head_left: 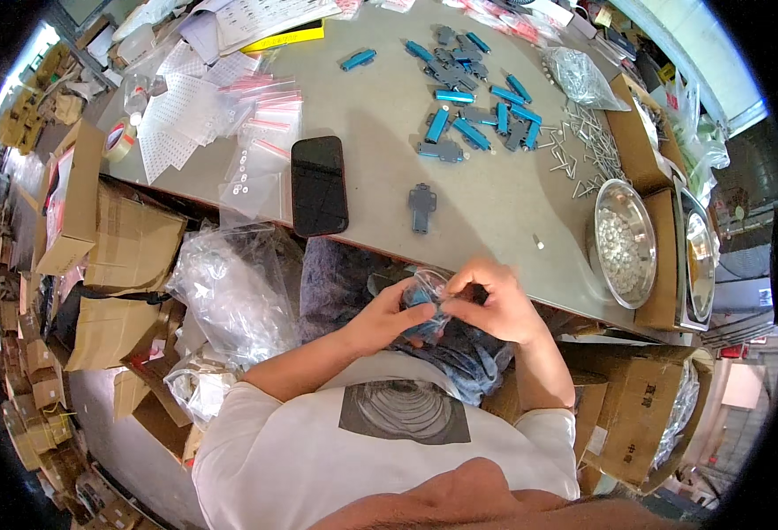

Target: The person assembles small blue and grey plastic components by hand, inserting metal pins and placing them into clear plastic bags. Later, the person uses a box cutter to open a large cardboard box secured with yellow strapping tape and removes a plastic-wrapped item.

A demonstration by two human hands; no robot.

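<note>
Close to my lap, just below the table's front edge, my left hand (378,320) grips a small clear plastic bag (428,281) with something bluish in it. The fingers of my right hand (502,302) are pinched together at the bag's upper right edge. What lies inside is partly hidden by my fingers. Ahead of my hands, one dark grey latch-like part (421,208) rests alone on the table. A small white plug (539,241) lies to the right of it. Farther back are several blue-and-grey parts (471,134) in a loose group.
Left of the grey part is a black phone (320,186), beside clear zip bags (269,132) and white label sheets (177,124). On the right lie metal screws or nails (590,148) and a steel bowl (603,256) of white pieces. Cardboard boxes (641,420) stand below.
</note>
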